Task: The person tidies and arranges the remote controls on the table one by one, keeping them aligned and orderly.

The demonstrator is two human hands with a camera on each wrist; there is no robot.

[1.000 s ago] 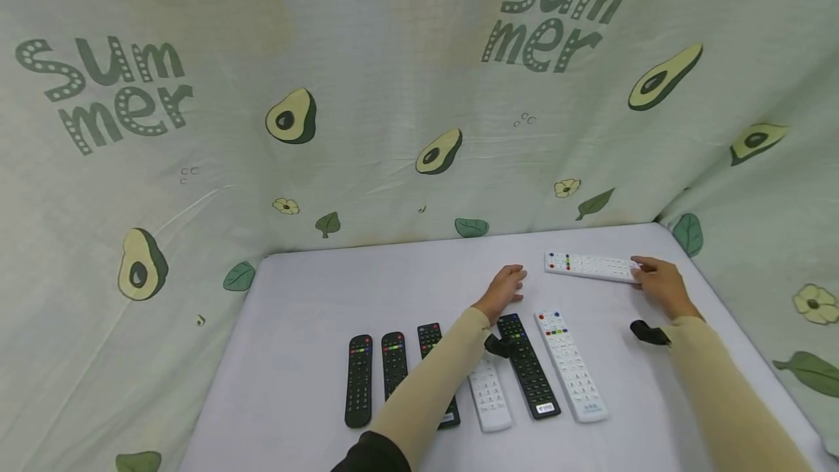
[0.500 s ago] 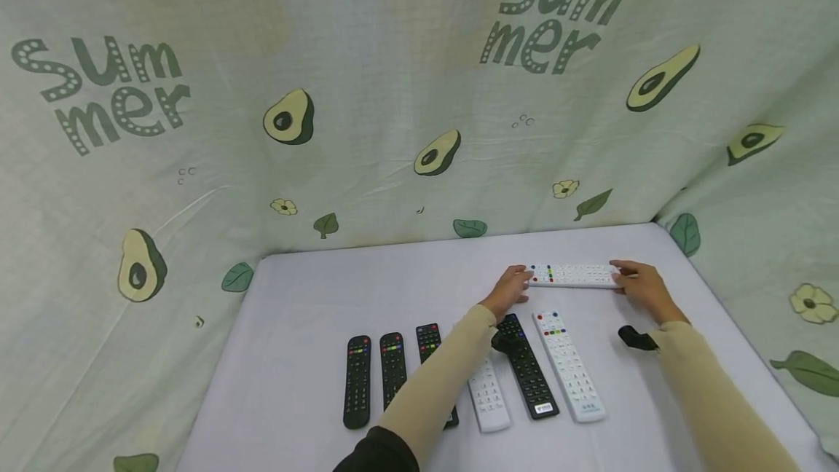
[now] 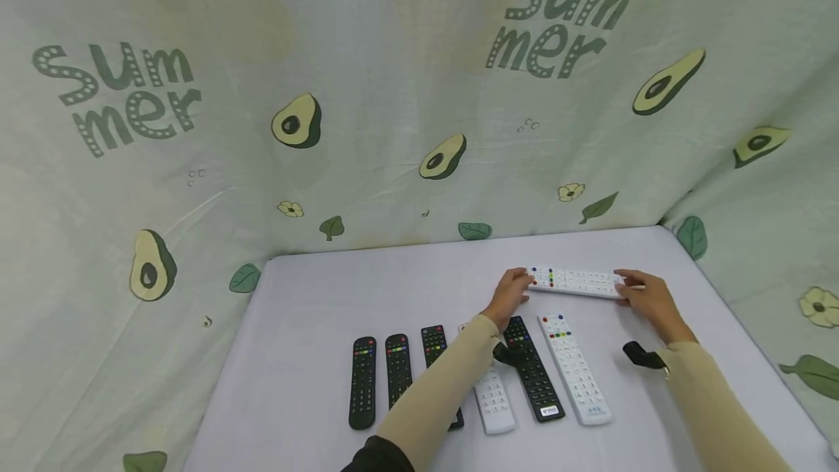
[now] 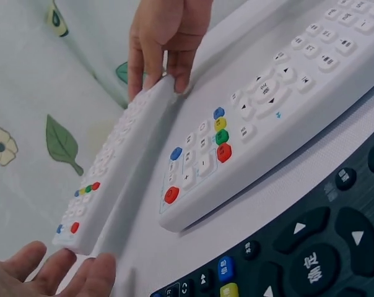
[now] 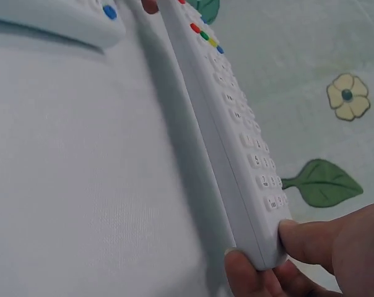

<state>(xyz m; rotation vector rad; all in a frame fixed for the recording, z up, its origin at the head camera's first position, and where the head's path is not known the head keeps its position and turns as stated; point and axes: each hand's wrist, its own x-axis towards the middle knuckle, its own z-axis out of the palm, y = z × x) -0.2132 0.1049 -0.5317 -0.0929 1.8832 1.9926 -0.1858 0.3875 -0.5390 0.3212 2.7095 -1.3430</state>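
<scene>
A white remote control [image 3: 580,283] lies crosswise above a row of other remotes, its coloured buttons toward the left. My right hand [image 3: 651,304] pinches its right end; in the right wrist view the thumb [image 5: 311,241] is on the button face and fingers are on the side and underneath. My left hand [image 3: 509,297] is at its left end. In the left wrist view the left fingers [image 4: 54,269] are spread and touch that end, while the thumb stands apart at the frame edge. The remote's near side looks slightly raised off the cloth.
Below, a row holds black remotes [image 3: 363,384], a partly hidden white remote [image 3: 496,403], another black remote [image 3: 537,377] and a large white remote [image 3: 577,374]. My left forearm [image 3: 435,399] crosses over several. A white cloth covers the table [image 3: 295,326]; a printed curtain [image 3: 367,93] stands behind.
The right hand has brought the white remote leftward until its left end meets the left hand. Over the last half second its right end has dipped slightly toward me.
</scene>
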